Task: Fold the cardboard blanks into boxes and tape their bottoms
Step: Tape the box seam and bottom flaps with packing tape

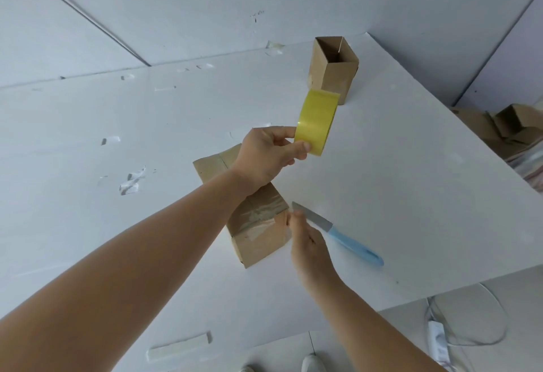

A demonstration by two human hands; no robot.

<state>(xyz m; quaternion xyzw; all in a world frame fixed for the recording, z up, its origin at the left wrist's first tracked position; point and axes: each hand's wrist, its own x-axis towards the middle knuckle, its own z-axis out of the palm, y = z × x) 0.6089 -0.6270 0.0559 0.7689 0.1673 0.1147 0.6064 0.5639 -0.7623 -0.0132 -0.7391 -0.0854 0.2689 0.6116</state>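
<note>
Brown cardboard box (258, 224) lying on its side on the white surface (411, 180), its folded bottom flaps facing the camera and crossed by a strip of clear tape. Right hand (308, 242) at the box's right edge, thumb and fingers closed in a pinch at the corner where the tape ends; whether the grip catches tape or cardboard cannot be told. Left hand (270, 154) raised above and beyond the box, thumb and fingertips pinching the near rim of a yellow roll of clear packing tape (317, 121), which stands on edge in the air. Just right of the right-hand grip, a knife with a grey blade and light-blue handle (338, 233) lies flat on the surface, blade tip near the fingers. Beyond the tape roll, a 2nd brown cardboard box (332, 71) stands upright with its top open. Scraps of clear tape (132, 180) are stuck to the surface left of the left-hand grip. At far right, below the surface edge, a heap of brown cardboard blanks (505, 127).
</note>
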